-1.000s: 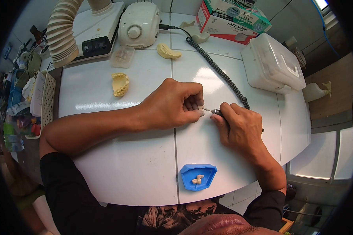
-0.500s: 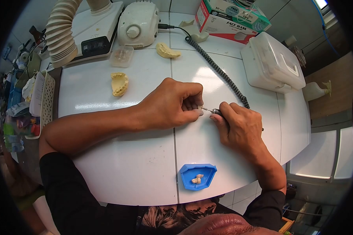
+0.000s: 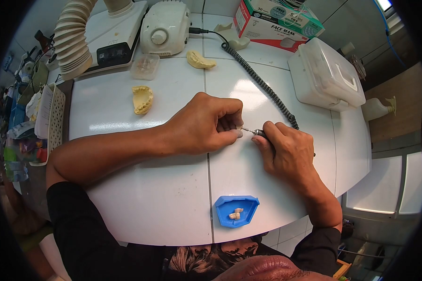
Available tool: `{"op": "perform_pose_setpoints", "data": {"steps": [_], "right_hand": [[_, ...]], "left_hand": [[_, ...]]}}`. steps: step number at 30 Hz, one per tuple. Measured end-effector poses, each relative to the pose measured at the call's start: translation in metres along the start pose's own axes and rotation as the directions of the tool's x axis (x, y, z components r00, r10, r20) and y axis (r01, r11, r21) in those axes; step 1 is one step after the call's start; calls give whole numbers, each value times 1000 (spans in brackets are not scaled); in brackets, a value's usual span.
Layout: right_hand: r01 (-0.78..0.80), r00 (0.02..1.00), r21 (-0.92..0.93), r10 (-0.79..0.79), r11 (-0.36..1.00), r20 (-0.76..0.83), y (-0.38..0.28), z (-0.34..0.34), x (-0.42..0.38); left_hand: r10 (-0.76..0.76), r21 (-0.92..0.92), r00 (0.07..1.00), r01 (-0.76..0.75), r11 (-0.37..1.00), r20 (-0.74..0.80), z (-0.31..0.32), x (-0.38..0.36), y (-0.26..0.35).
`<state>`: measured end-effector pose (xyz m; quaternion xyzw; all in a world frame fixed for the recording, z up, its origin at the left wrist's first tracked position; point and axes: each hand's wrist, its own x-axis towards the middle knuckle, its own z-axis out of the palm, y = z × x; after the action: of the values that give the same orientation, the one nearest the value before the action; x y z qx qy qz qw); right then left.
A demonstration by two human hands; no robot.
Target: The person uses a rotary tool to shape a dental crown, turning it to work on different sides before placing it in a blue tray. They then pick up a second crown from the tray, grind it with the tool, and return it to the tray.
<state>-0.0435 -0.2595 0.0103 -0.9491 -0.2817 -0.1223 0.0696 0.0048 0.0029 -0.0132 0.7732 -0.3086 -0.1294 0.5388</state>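
Observation:
Above the middle of the table, my left hand (image 3: 199, 124) is closed, thumb and fingers pinching a small pale tooth-like piece (image 3: 239, 129) that they mostly hide. My right hand (image 3: 288, 150) grips a dark rotary handpiece (image 3: 259, 133) like a pen. Its thin metal bur (image 3: 248, 130) points left and meets the piece at my left fingertips. Nearer the table's front edge sits a blue angular tray (image 3: 222, 219) with a few tooth-coloured pieces (image 3: 237, 214) in it. Two yellowish plaster dental casts, one a horseshoe-shaped cast (image 3: 142, 99) and one a curved cast (image 3: 200, 60), lie beyond my left hand.
At the back stand a white control box (image 3: 165, 30) with a knob, a small clear box (image 3: 145, 67) and a ribbed hose (image 3: 73, 42). A coiled cord (image 3: 260, 83) runs toward my right hand. Mask boxes (image 3: 276, 28) and a white case (image 3: 323, 75) are at right, a basket (image 3: 57, 117) at left.
The handpiece has turned slightly in my right hand. Both hands stay in almost the same place, and the things on the table have not moved.

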Motion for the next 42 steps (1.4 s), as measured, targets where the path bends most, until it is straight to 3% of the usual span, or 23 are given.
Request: {"op": "perform_pose_setpoints", "data": {"steps": [14, 17, 42], "right_hand": [[-44, 998, 19, 43, 999, 56, -2, -5, 1], [-22, 1000, 8, 22, 1000, -2, 1, 1, -1], [-16, 1000, 17, 16, 1000, 20, 3, 0, 1]], "left_hand": [[-17, -4, 1000, 17, 1000, -13, -2, -1, 3], [-38, -18, 999, 38, 999, -8, -2, -1, 5], [-11, 17, 1000, 11, 1000, 27, -2, -1, 4]]}}
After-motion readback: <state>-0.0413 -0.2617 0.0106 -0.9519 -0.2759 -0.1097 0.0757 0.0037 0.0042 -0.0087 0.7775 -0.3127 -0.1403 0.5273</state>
